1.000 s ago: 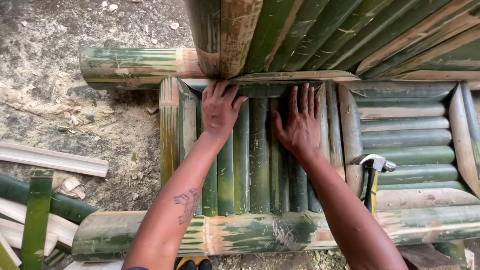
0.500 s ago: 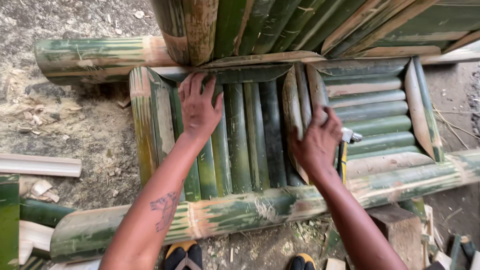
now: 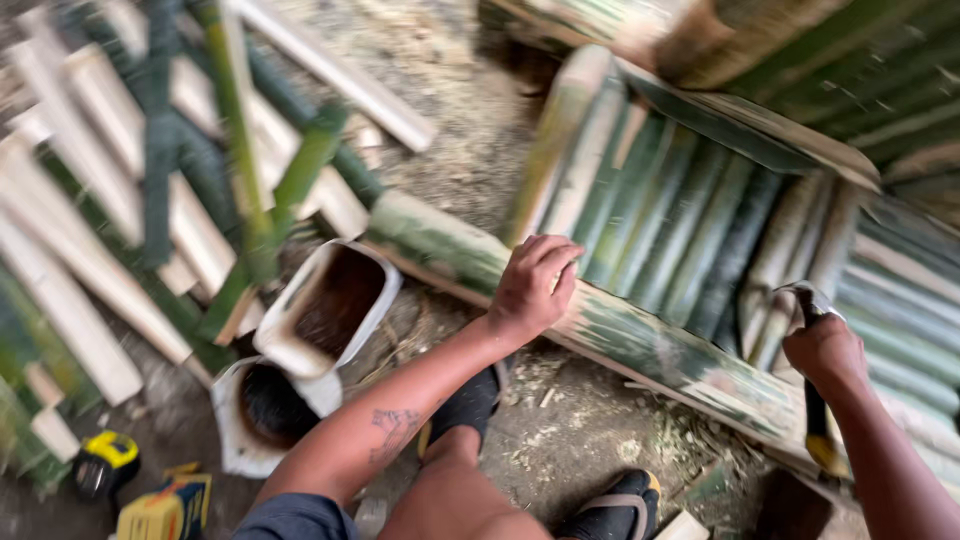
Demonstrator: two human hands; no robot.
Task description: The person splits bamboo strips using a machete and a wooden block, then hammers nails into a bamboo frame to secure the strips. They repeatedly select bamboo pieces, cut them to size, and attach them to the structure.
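Far to the left of the left hand (image 3: 535, 285), loose slats (image 3: 120, 230) are lying crossed in a heap on the ground, and a yellow tape measure (image 3: 105, 460) is sitting at the picture's lower left edge. Nearer, just left of and below that hand's forearm, two white tubs (image 3: 300, 350) with dark contents are leaning together, leaving a strip of bare dirt beside the person's sandalled feet (image 3: 615, 505). The left hand is curling loosely, fingers half closed, and pressing on the near rail (image 3: 640, 340) of the bamboo panel (image 3: 690, 230). The panel's green slats are running away from the hand towards the far edge. To the right, the right hand (image 3: 825, 350) is gripping a hammer (image 3: 812, 385) by its handle, head up, just over the panel's near edge.
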